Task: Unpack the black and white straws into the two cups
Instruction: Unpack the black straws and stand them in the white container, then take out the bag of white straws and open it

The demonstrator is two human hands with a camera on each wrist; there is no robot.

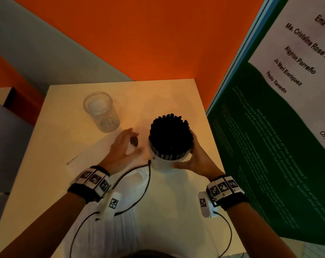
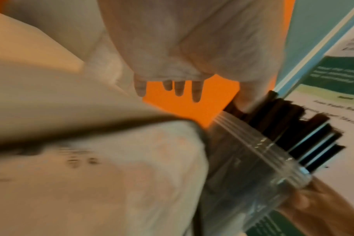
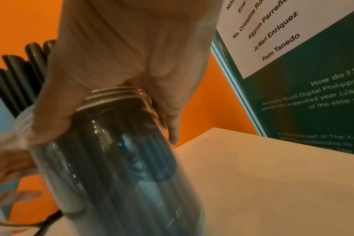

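Observation:
A clear cup (image 1: 163, 162) packed with black straws (image 1: 170, 136) stands at the middle of the table, and my right hand (image 1: 187, 151) grips it from the right, thumb on the near side. The right wrist view shows that cup (image 3: 115, 167) dark with straws inside. A second clear cup (image 1: 102, 112), with nothing in it, stands to the far left. My left hand (image 1: 127, 142) hovers just left of the full cup, blurred. Its fingers (image 2: 178, 89) look straight and hold nothing in the left wrist view. A crumpled white wrapper (image 2: 91, 175) lies beneath it.
The pale table (image 1: 176, 94) ends at an orange wall (image 1: 158, 43) behind. A green and white poster board (image 1: 269, 146) stands close along the right edge. Black cables (image 1: 139, 198) run from my wrist cameras across my white shirt.

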